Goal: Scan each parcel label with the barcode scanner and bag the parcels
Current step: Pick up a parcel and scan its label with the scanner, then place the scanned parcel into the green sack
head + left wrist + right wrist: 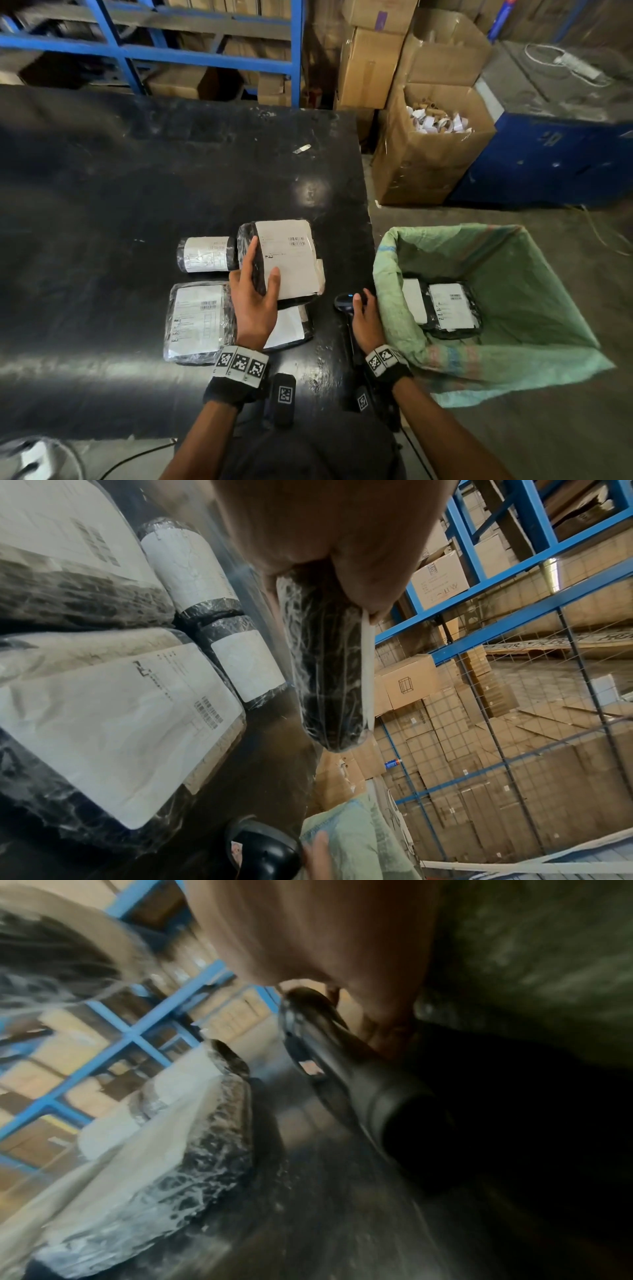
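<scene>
While the left hand [255, 301] grips a flat parcel [291, 263] by its near edge, thumb on the white label and fingers curled round the side, the parcel is held raised above the black table [102, 205]. Each parcel is black, wrapped in crinkled clear film, with a matte paper label; a small roll [205, 254] and a flat pack [198, 322] lie left of the hand, and a third pack [291, 325] lies largely hidden under it. At the table's right edge, the right hand [366, 318] rests on the glossy black scanner [346, 303]; blur in the right wrist view leaves its grip unclear. Beside the table, a woven green sack [496, 260] stands open, with two parcels [442, 306] inside.
</scene>
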